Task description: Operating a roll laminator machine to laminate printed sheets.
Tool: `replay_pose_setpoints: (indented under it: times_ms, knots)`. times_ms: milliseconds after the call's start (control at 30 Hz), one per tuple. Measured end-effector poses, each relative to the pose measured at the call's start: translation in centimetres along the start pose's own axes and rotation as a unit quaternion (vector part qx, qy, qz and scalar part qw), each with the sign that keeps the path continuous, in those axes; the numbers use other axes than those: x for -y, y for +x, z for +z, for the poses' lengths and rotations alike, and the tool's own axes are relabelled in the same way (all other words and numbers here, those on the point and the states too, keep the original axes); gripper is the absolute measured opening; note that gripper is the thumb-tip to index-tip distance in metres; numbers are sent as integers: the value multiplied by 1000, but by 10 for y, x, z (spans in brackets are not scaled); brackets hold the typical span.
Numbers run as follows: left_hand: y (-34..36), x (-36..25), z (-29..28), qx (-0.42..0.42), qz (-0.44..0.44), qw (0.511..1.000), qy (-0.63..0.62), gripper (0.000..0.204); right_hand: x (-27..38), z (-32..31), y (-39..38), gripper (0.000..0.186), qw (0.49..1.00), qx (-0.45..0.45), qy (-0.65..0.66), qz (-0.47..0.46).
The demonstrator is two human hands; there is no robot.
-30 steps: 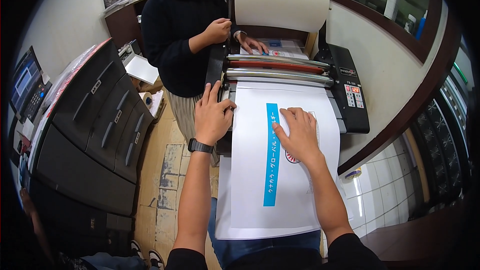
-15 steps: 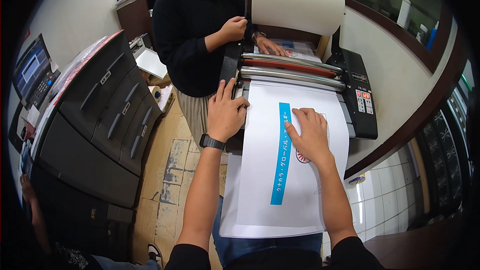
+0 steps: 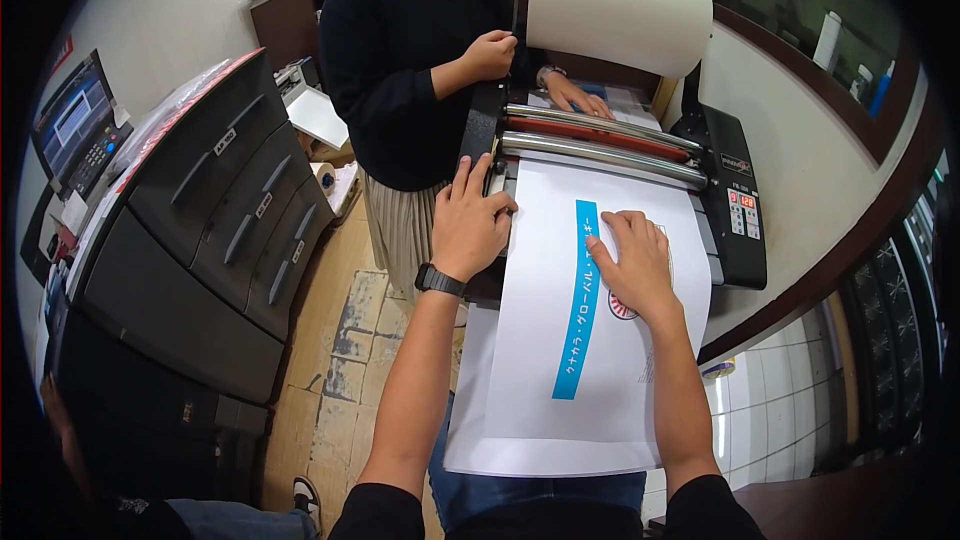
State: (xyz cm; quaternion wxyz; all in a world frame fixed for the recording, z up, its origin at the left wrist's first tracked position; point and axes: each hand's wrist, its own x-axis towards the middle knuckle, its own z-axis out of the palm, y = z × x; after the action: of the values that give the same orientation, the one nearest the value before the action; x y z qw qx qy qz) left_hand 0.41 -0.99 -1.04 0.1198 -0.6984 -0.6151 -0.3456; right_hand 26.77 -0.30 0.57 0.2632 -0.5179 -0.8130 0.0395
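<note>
The sheet (image 3: 530, 370) lay beneath the right hand (image 3: 636, 265), the left hand (image 3: 470, 228) at its ten o'clock. Both were spread, gripping nothing. It had edged toward twelve.

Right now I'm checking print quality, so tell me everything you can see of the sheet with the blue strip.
The sheet is white, apparently paper, and lies fairly flat. A blue strip with white characters runs lengthwise; right of it sits a round red-and-black emblem, partly covered by the right hand, which rests on the sheet. Its far end reaches the near roller; any grip there is unclear. Another white sheet shows past its left and lower edges.
</note>
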Motion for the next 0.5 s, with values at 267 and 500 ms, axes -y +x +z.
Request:
replay_pose_setpoints:
  times_ms: [267, 500]
  knots:
    - [0, 1, -1, 3, 2, 1000, 4, 17, -2, 1, 8, 56, 1000, 10, -13, 10]
    - [2, 1, 1, 6, -7, 1000, 9, 20, -7, 6, 15, 53, 1000, -1, -19, 8]
